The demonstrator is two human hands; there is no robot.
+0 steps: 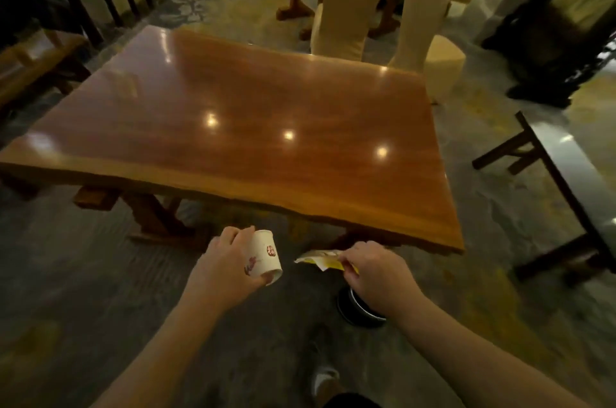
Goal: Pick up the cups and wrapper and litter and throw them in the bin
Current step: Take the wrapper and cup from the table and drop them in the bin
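Left hand (224, 269) grips one cup (265, 257); right hand (375, 271) pinches one wrapper (321, 260), seemingly yellow.

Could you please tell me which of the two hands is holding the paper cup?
The left hand grips the white paper cup; the right hand pinches a yellow and white wrapper instead.

Both bare forearms reach forward and low. The left hand (226, 269) curls closed around something, knuckles up; the right hand (375, 276) pinches between thumb and fingers.
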